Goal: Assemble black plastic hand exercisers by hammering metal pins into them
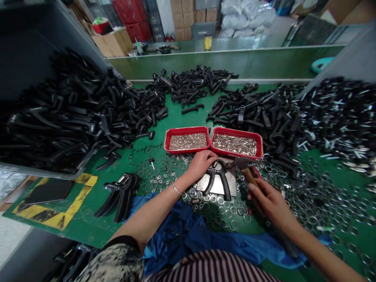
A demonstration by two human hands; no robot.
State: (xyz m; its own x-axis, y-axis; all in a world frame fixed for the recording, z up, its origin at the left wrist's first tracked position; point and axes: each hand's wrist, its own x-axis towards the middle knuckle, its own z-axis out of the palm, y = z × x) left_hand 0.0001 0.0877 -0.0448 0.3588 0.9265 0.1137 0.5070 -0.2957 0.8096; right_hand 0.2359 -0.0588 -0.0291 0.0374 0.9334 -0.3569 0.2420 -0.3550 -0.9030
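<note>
A black spring clamp (pixel 225 184) lies on a bright metal plate (pixel 211 187), its two handles toward me. My left hand (pixel 203 162) is closed at the clamp's upper end, thumb and fingertips pinched together; what they pinch, if anything, is too small to name. My right hand (pixel 268 199) is wrapped around the wooden handle of a hammer (pixel 249 174). The hammer's dark head is just right of the clamp's top, above the plate. Behind the plate stand a red tray of tiny metal pieces (pixel 188 131) and a red tray of metal pins (pixel 235 135).
Loose metal rings (pixel 226 213) are scattered around the plate. Assembled black clamps (pixel 119 196) lie at left. Heaps of black handles (pixel 188 86) spread across the back, with a tipped grey bin (pixel 67 176) at left. Blue cloth (pixel 182 231) lies along the front.
</note>
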